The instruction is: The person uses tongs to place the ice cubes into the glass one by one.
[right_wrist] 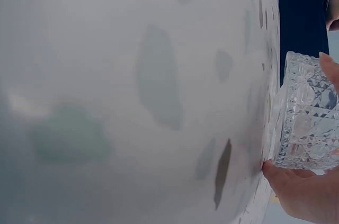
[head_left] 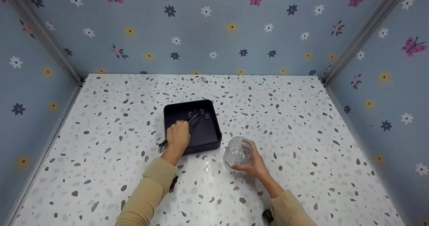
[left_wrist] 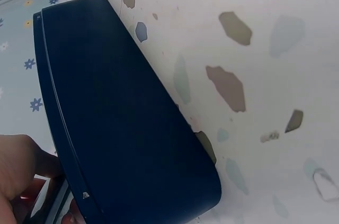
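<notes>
Two grips showing: left hand (head_left: 178,135) clenching tongs (head_left: 194,117) by near-left corner of dark tray (head_left: 208,133); right hand (head_left: 256,163) holding patterned glass (head_left: 237,150) beside near-right corner. We're judging glass stiff, fragile, slippery; best clasped around sides.

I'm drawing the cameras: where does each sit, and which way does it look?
Head: on the head, looking forward and down at the dark square tray and cut-glass tumbler; left hand, right hand and sleeves show.
Left wrist: on that wrist, facing the tray's outer side; part of the left hand shows.
Right wrist: on that wrist, facing the speckled tabletop and tumbler; part of each hand shows.
Both wrist views share the tray.
</notes>
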{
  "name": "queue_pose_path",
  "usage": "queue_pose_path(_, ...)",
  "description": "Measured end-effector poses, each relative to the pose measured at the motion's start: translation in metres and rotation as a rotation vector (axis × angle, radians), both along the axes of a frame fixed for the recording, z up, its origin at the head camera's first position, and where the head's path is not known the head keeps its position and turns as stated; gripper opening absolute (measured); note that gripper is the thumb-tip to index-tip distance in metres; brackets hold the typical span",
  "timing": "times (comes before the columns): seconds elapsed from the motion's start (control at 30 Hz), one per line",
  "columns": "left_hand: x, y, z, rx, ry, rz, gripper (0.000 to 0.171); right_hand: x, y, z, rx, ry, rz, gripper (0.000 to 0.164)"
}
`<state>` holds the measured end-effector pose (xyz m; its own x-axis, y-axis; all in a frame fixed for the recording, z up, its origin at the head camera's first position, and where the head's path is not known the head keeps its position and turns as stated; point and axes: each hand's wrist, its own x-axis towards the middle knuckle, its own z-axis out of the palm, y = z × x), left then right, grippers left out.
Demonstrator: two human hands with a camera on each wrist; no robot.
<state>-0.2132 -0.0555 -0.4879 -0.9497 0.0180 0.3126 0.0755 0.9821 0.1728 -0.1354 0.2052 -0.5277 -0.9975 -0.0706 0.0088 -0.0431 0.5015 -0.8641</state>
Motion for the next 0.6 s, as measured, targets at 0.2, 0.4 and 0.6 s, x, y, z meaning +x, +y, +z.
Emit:
queue_pose_path(0.2, 0.0006, -0.0015, 0.0011, -0.010, 0.005, -0.015, 0.007, 0.0000, -0.0002, 0.0002, 0.000, 0.009, 0.003, 0.096)
queue_pose_path(0.4, -0.0006, -0.0028, 0.0017, 0.008, 0.000, -0.026, 0.006, -0.0003, -0.0003, -0.0001, 0.002, 0.003, -0.004, 0.096)
queue_pose_path(0.6, -0.0001, -0.0037, 0.0016, 0.024, -0.001, -0.047, 0.005, -0.0006, -0.0006, 0.0002, 0.016, -0.006, -0.009, 0.097)
